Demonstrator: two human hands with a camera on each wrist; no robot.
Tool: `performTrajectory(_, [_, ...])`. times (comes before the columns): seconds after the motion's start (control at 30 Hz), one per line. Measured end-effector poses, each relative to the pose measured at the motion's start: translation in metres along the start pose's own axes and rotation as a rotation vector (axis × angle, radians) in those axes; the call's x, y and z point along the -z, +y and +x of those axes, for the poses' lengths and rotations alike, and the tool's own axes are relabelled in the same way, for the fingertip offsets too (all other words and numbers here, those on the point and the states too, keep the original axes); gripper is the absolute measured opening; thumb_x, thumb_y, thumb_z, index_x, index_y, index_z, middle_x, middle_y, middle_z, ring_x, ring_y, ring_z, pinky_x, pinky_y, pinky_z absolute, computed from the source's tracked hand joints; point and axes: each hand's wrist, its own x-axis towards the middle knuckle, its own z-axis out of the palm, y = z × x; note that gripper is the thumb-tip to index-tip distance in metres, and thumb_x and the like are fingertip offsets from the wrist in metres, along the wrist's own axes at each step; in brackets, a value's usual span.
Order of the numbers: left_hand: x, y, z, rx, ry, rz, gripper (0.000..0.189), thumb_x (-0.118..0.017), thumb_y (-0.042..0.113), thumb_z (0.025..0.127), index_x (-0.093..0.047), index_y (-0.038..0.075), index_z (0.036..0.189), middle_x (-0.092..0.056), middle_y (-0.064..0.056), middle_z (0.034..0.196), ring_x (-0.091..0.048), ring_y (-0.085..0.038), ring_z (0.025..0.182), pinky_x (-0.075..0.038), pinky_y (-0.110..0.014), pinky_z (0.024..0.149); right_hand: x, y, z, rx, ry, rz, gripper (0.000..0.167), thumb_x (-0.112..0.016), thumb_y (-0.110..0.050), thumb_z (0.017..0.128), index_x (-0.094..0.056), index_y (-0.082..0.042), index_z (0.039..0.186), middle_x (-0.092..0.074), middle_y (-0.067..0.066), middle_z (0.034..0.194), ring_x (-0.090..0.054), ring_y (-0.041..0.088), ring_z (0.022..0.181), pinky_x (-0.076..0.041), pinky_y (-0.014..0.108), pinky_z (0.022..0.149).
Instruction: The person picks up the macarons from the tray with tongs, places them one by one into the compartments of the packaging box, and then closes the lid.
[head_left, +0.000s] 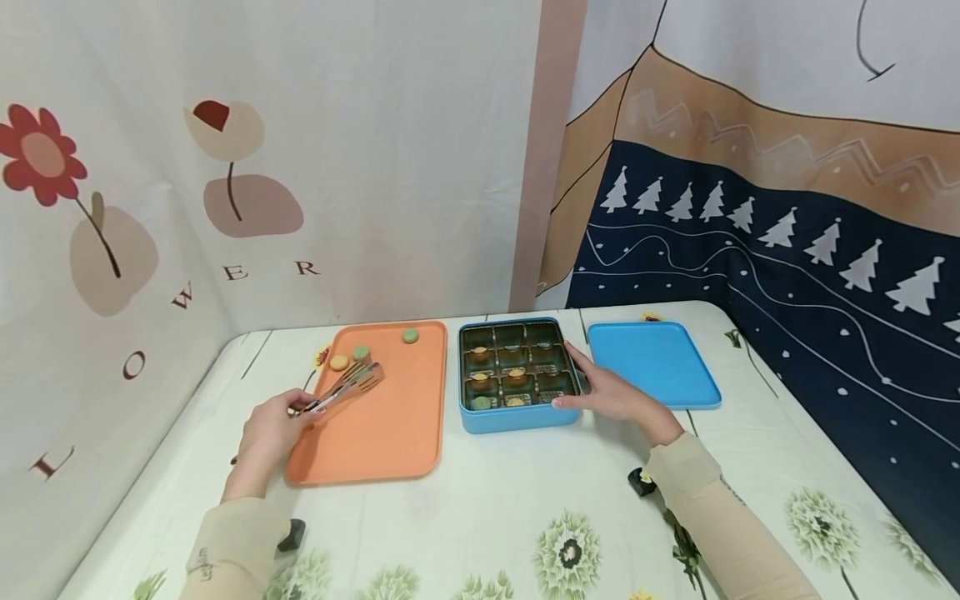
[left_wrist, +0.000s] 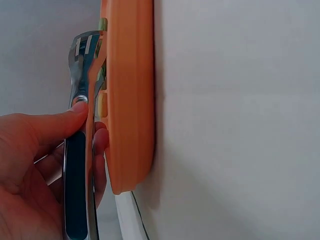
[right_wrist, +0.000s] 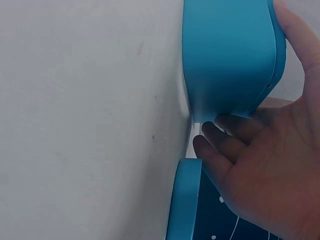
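White cloth with green flowers covers the table, low in the head picture. An orange tray lies on it, left of the middle. Near the middle sits a blue box with little dark cups inside, and right of it lies a flat blue lid. The right hand holds the box's right side, thumb at the front corner and fingers spread along the side. Left of the middle, the left hand pinches metal tongs, their tips over the tray. By the tips are a green cookie and a yellow cookie; another green one sits near the tray's top edge. Some small cookies are in the box.
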Motion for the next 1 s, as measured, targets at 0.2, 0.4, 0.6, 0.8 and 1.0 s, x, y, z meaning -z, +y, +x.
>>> performTrajectory(0.2, [0.0,0.0,-0.001,0.002,-0.004,-0.013,0.027,-0.067,0.019,0.096,-0.064,0.003,0.117,-0.071,-0.014,0.099,-0.061,-0.028,0.085,-0.036,-0.034,0.068,0.0,-0.001,-0.001,-0.007,0.0,0.008,0.113,-0.073,-0.057,0.084,0.003,-0.024,0.162,-0.012,0.022,0.166,-0.027,0.05,0.146,-0.034,0.067,0.108])
performTrajectory(0.4, [0.0,0.003,0.0,-0.013,0.002,-0.016,0.028,-0.067,0.021,0.096,-0.064,0.003,0.118,-0.069,-0.016,0.105,-0.06,-0.027,0.086,-0.036,-0.033,0.069,0.0,-0.001,-0.001,-0.019,-0.001,0.005,0.113,-0.073,-0.058,0.084,0.002,-0.023,0.162,-0.012,0.021,0.166,-0.027,0.05,0.147,-0.034,0.068,0.107])
performTrajectory(0.6, [0.002,0.012,0.003,-0.037,0.028,-0.01,0.031,-0.068,0.022,0.095,-0.064,0.003,0.12,-0.066,-0.019,0.113,-0.057,-0.03,0.091,-0.038,-0.036,0.071,0.0,0.0,-0.001,-0.007,0.002,0.005,0.113,-0.073,-0.058,0.084,0.003,-0.025,0.162,-0.013,0.022,0.166,-0.029,0.05,0.146,-0.035,0.067,0.107])
performTrajectory(0.8, [0.0,0.022,0.004,-0.058,0.056,0.013,0.027,-0.068,0.021,0.095,-0.065,0.006,0.118,-0.068,-0.018,0.112,-0.062,-0.035,0.098,-0.044,-0.045,0.076,0.0,-0.001,-0.001,0.003,0.003,0.003,0.113,-0.073,-0.058,0.084,0.002,-0.024,0.162,-0.014,0.022,0.165,-0.03,0.05,0.145,-0.036,0.066,0.107])
performTrajectory(1.0, [-0.002,0.031,0.005,-0.097,0.069,0.001,0.026,-0.069,0.021,0.095,-0.066,0.007,0.116,-0.069,-0.017,0.11,-0.064,-0.037,0.103,-0.048,-0.048,0.08,0.0,-0.001,-0.002,0.004,0.001,0.0,0.113,-0.072,-0.057,0.084,0.002,-0.023,0.162,-0.015,0.022,0.165,-0.03,0.049,0.145,-0.036,0.066,0.107])
